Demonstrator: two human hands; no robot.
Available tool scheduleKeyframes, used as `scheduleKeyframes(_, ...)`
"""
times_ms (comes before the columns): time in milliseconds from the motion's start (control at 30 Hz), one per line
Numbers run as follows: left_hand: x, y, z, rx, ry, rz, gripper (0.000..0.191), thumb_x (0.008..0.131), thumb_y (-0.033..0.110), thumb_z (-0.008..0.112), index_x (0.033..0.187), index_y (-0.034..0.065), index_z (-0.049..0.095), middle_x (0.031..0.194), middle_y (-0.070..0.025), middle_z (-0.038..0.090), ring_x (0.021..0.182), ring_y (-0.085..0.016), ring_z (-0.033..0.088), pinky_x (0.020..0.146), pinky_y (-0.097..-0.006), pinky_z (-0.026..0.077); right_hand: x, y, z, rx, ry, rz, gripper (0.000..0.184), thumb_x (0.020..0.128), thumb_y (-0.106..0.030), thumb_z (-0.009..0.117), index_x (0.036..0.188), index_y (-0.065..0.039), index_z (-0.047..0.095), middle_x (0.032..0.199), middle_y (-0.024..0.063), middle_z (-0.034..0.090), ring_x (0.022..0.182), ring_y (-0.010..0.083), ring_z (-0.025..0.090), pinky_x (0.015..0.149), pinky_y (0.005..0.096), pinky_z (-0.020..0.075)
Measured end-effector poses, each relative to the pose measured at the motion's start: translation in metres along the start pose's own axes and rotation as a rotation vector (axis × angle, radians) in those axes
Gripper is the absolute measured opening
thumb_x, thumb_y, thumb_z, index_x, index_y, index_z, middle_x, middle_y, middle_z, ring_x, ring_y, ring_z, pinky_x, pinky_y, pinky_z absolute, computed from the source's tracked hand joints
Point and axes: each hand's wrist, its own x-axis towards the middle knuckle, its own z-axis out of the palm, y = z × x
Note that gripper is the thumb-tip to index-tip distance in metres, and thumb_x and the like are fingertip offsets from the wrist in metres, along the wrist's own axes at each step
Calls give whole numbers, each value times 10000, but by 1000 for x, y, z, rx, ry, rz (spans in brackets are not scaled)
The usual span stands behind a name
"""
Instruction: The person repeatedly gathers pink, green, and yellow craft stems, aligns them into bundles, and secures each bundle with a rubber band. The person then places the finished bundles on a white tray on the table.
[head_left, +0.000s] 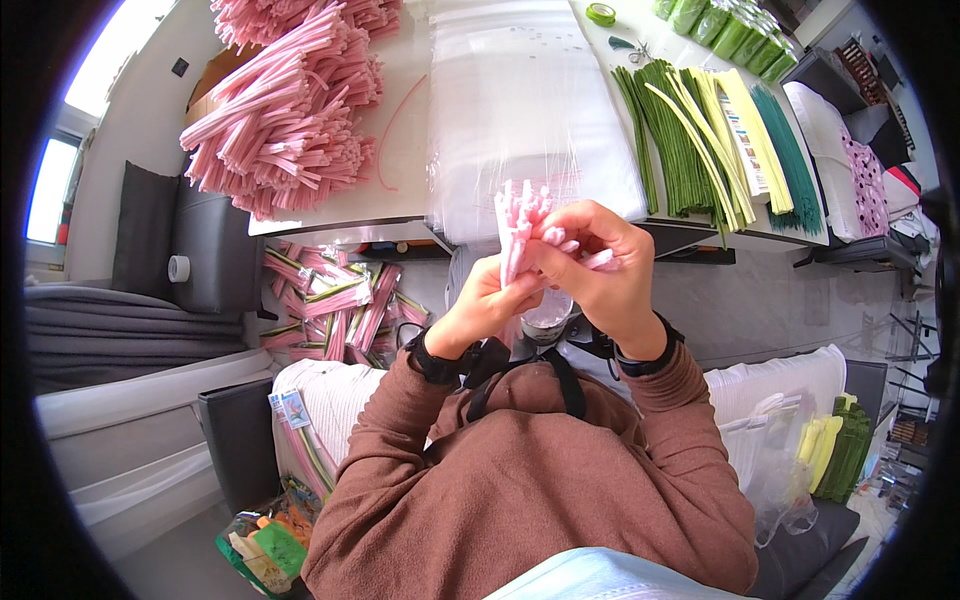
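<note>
My left hand grips a bundle of pink chenille stems whose ends point up towards the table. Close against it, my right hand pinches at the stems, with several pink ends poking out between its fingers. Both hands are above the near table edge, over a stack of clear plastic sleeves. A large heap of pink chenille stems lies on the table's left part. One thin pink strand curves beside it. At the right lie dark green stems, pale yellow stems and teal stems.
Green tape, small scissors and packed green rolls lie at the table's back right. Filled plastic packets cover the floor at left. A tub is below my hands. More yellow and green stems rest on the seat at right.
</note>
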Motion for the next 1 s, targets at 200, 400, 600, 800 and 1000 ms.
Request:
scheduleKeyframes(200, 0, -8, -12, 67, -84, 142, 454, 919, 462, 471, 1165, 80, 474, 735, 61, 434, 595, -30, 360, 513, -197, 286, -2, 6, -3, 27, 8, -42, 141, 756, 57, 667, 760, -23, 550, 798, -4, 552, 691, 29, 465, 618, 169, 382)
scheduleKeyframes(400, -10, -18, -20, 209, 4, 103, 570, 911, 491, 450, 1286, 63, 418, 981, 11, 546, 841, -77, 510, 694, -228, 429, -5, 2, 2, 135, -1, 46, 192, 752, 73, 666, 817, -35, 521, 834, 17, 566, 739, 51, 524, 658, 186, 424)
scheduleKeyframes(600, -16, -18, -27, 261, -31, 48, 578, 917, 476, 451, 1301, 45, 421, 1161, -29, 531, 1025, -110, 505, 832, -265, 434, -8, -5, 4, 8, -36, -8, 242, 753, 71, 677, 939, -18, 551, 849, 39, 595, 753, 65, 560, 662, 197, 450)
scheduleKeyframes(800, -15, -17, -24, 289, -15, 54, 577, 922, 460, 456, 1320, 46, 400, 1152, -25, 535, 1033, -113, 502, 850, -267, 427, -4, 6, 1, -102, -22, -272, 219, 764, 80, 654, 933, -11, 549, 862, 57, 573, 718, 52, 519, 643, 184, 424)
scheduleKeyframes(1000, -16, -15, -22, 286, 3, 58, 600, 926, 452, 456, 1359, 51, 348, 1200, -32, 509, 1062, -117, 486, 877, -280, 410, -7, 3, 2, -64, -14, -209, 204, 762, 92, 642, 925, 4, 555, 866, 61, 557, 704, 58, 505, 639, 186, 416)
